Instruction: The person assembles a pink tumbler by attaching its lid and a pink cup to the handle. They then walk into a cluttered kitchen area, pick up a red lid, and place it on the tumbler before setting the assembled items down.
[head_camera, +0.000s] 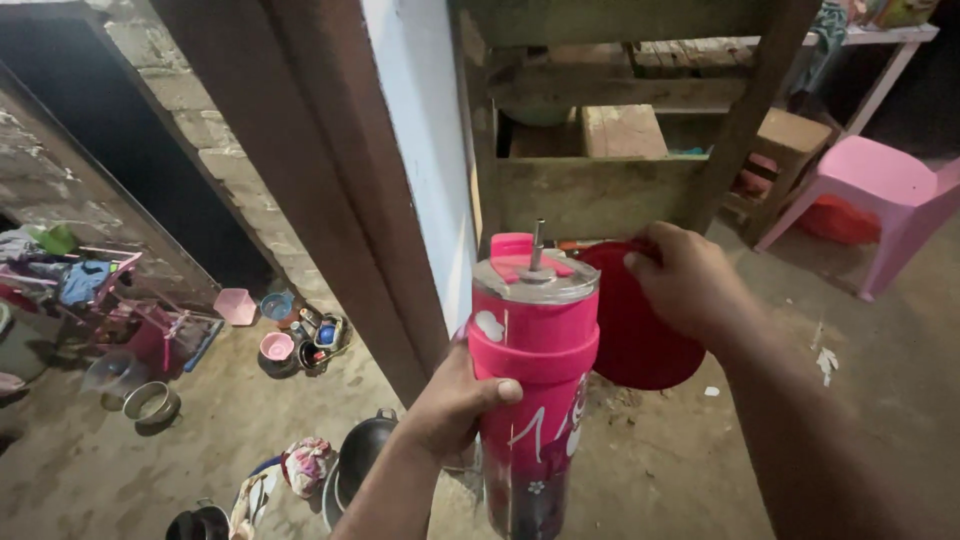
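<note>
My left hand (452, 398) grips a tall pink tumbler (533, 400) upright by its side; it has a clear lid and a metal straw stub on top. Just behind and right of it, my right hand (683, 283) holds the upper edge of a round dark red plate (640, 345), which is tilted on edge and partly hidden by the tumbler.
A brown wooden door post (330, 180) and a white wall edge stand just left of the tumbler. A wooden shelf frame (610, 190) is behind, a pink plastic chair (880, 190) at right. Bowls, pots and cloth (300, 340) lie on the concrete floor at left.
</note>
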